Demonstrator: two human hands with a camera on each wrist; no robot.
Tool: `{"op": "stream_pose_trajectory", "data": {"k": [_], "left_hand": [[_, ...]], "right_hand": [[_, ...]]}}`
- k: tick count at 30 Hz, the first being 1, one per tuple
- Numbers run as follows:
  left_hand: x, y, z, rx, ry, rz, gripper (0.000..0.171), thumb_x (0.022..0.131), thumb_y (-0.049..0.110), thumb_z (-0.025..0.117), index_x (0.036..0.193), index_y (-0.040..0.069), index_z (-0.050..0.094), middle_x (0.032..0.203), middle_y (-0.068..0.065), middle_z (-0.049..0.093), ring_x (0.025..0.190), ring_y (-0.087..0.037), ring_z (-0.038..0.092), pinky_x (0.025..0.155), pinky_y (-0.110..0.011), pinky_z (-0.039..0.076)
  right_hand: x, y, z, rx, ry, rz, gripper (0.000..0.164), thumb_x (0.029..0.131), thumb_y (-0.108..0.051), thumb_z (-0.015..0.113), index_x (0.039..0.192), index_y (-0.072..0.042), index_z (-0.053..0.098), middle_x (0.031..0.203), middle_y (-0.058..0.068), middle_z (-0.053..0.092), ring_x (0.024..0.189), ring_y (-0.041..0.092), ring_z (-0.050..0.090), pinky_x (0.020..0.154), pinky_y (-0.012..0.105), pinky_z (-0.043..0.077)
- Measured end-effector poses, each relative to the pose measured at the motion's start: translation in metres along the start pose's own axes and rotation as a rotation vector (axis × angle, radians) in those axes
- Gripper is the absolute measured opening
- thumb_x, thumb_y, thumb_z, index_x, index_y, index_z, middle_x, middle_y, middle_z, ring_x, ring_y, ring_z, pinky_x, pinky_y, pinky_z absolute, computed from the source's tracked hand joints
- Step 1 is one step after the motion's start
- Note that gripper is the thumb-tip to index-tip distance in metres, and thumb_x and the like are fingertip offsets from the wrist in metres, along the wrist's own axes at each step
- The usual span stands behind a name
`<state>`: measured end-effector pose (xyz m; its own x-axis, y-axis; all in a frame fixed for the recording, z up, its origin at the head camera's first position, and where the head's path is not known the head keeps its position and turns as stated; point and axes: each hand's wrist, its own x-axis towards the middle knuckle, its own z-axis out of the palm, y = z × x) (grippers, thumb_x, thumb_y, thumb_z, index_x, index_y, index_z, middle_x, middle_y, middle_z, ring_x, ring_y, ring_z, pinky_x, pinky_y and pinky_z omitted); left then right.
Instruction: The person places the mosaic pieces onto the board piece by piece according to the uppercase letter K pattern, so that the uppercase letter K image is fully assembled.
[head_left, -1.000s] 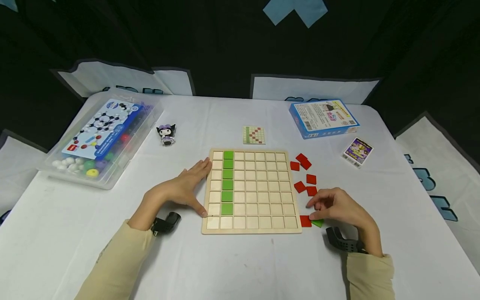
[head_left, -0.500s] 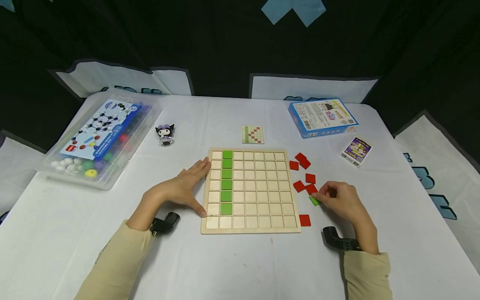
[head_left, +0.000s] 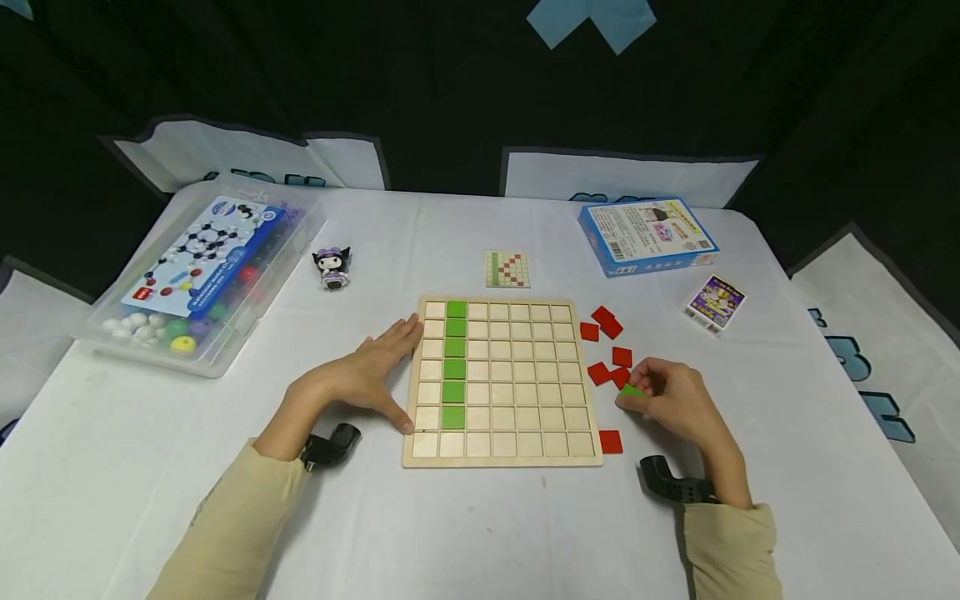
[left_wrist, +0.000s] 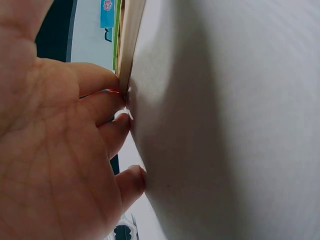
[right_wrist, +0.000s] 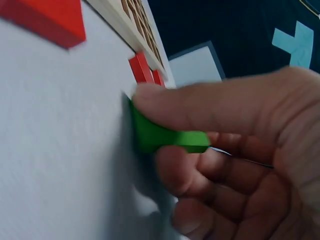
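Observation:
A wooden grid board (head_left: pixel 511 463) lies in the middle of the table, with several green tiles (head_left: pixel 454 368) in its second column. My left hand (head_left: pixel 365 371) rests with spread fingers against the board's left edge; in the left wrist view the fingertips touch the wooden rim (left_wrist: pixel 131 45). Between thumb and fingers my right hand (head_left: pixel 671 400) pinches a green tile (right_wrist: pixel 162 134), held tilted just over the cloth. Several red tiles (head_left: pixel 622 357) are scattered beside the board's right edge, near that hand. One red tile (head_left: pixel 611 442) lies apart, by the board's lower right corner.
Behind the board lies a small pattern card (head_left: pixel 507 270). A clear plastic case (head_left: pixel 225 354) with coloured balls and a small figurine (head_left: pixel 332 268) stand at left. A blue box (head_left: pixel 648 237) and a purple card box (head_left: pixel 716 304) lie at right.
My right hand has picked up the green tile from beside the lone red tile and moved it away from me, toward the other red tiles. The left hand stays against the board.

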<state>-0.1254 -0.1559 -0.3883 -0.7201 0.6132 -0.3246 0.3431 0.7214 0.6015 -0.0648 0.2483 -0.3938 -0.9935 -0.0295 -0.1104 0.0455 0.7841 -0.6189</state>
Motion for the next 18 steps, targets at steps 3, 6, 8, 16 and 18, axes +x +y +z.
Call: {"op": "stream_pose_trajectory", "data": {"k": [3, 6, 8, 16, 18], "left_hand": [[0.0, 0.0, 0.0, 0.003, -0.001, 0.001, 0.135, 0.058, 0.04, 0.09, 0.152, -0.004, 0.004, 0.161, -0.02, -0.005, 0.149, -0.038, -0.006, 0.114, -0.067, 0.004], [0.0, 0.0, 0.0, 0.003, 0.006, 0.011, 0.135, 0.058, 0.04, 0.09, 0.152, -0.004, 0.005, 0.161, -0.021, -0.004, 0.149, -0.039, -0.005, 0.113, -0.068, 0.004], [0.0, 0.001, 0.0, 0.003, 0.008, 0.009, 0.135, 0.057, 0.04, 0.09, 0.152, -0.004, 0.005, 0.161, -0.02, -0.004, 0.149, -0.039, -0.005, 0.114, -0.068, 0.004], [-0.001, 0.002, 0.0, 0.001, 0.003, 0.006, 0.135, 0.058, 0.04, 0.09, 0.152, -0.004, 0.004, 0.161, -0.02, -0.006, 0.149, -0.038, -0.006, 0.114, -0.067, 0.004], [-0.001, 0.002, 0.0, 0.0, 0.005, 0.012, 0.135, 0.058, 0.041, 0.09, 0.152, -0.004, 0.004, 0.161, -0.021, -0.005, 0.149, -0.039, -0.005, 0.114, -0.067, 0.004]], "right_hand": [[0.001, -0.006, 0.002, 0.069, 0.041, -0.032, 0.02, 0.077, -0.008, 0.077, 0.09, 0.002, 0.064, 0.074, 0.008, 0.06, 0.063, 0.016, 0.053, 0.053, 0.021, 0.048], [0.002, -0.015, 0.005, 0.197, 0.048, -0.085, 0.02, 0.079, -0.005, 0.075, 0.094, 0.004, 0.066, 0.076, 0.013, 0.065, 0.059, 0.012, 0.058, 0.053, 0.022, 0.051], [0.002, -0.023, 0.007, 0.288, 0.027, -0.111, 0.022, 0.08, -0.003, 0.074, 0.098, 0.007, 0.067, 0.08, 0.016, 0.067, 0.059, 0.01, 0.061, 0.055, 0.022, 0.053], [0.009, -0.044, 0.024, 0.507, -0.114, -0.172, 0.025, 0.084, 0.004, 0.067, 0.107, 0.013, 0.063, 0.086, 0.026, 0.067, 0.065, 0.017, 0.07, 0.066, 0.026, 0.059], [0.011, -0.049, 0.028, 0.508, -0.143, -0.192, 0.024, 0.084, 0.003, 0.067, 0.106, 0.011, 0.064, 0.083, 0.024, 0.068, 0.065, 0.018, 0.07, 0.065, 0.027, 0.059]]}}
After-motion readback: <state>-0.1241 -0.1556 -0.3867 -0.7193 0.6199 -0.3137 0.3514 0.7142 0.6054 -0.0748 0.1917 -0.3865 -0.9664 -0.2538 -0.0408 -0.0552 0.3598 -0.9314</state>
